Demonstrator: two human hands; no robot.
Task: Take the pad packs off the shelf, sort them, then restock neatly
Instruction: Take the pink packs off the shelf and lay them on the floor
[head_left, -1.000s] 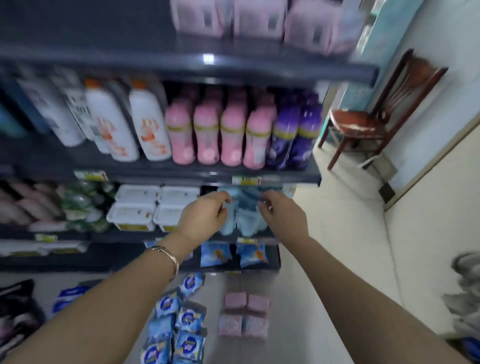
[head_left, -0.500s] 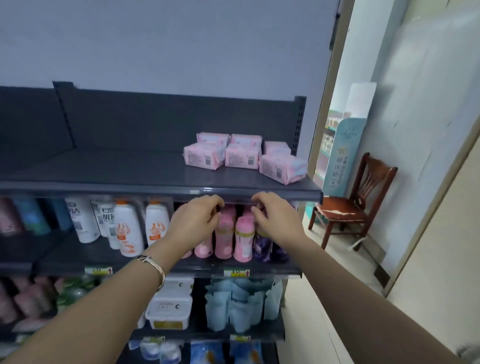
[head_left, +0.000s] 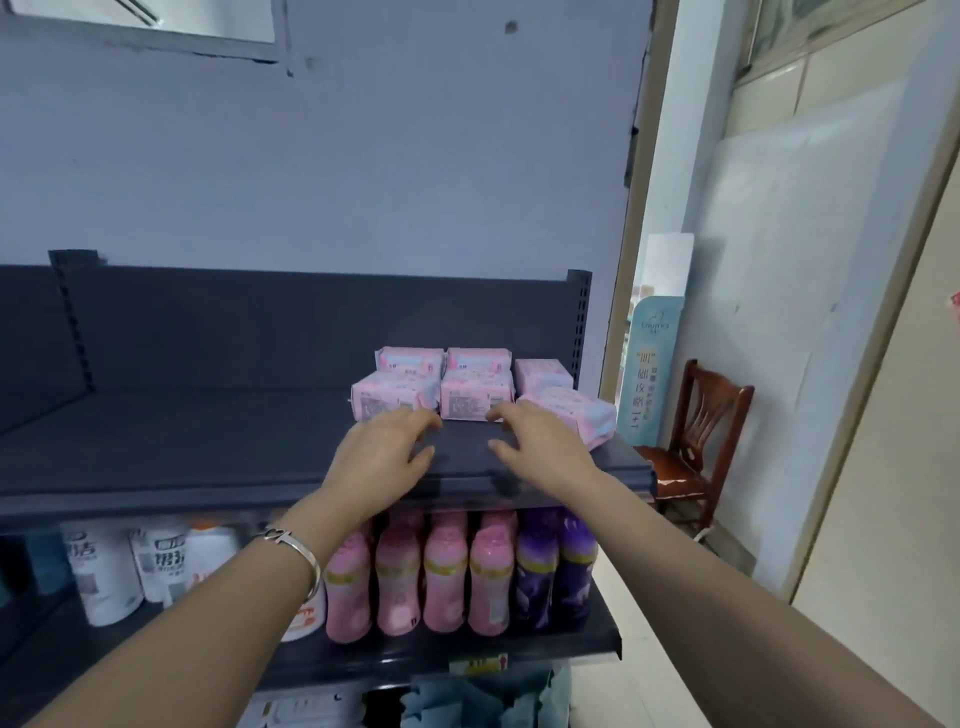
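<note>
Right now the pad packs (head_left: 475, 400) lie flat in a small cluster at the right end of the top shelf (head_left: 182, 441), two rows deep. They are pink and soft-wrapped, so I expect them to give under a squeeze. The front right pack (head_left: 571, 421) sits askew, one corner swung toward the shelf edge, and I judge that one needs squaring or lifting first.

I have the left hand (head_left: 384, 452) reaching in palm down, fingers loosely spread and holding nothing, its tips at the lower edge of the front left pack. I cannot tell if they touch. The right hand (head_left: 540, 447) mirrors it, equally slack and empty, fingertips by the middle front pack and knuckles partly covering the crooked one. Set wide like this, the two hands could bracket the front row from both sides.

A silver bracelet (head_left: 296, 545) rides the left wrist. One level below stand pink bottles (head_left: 421, 571) and purple bottles (head_left: 556, 566); a wooden chair (head_left: 696, 447) waits off to the right.
</note>
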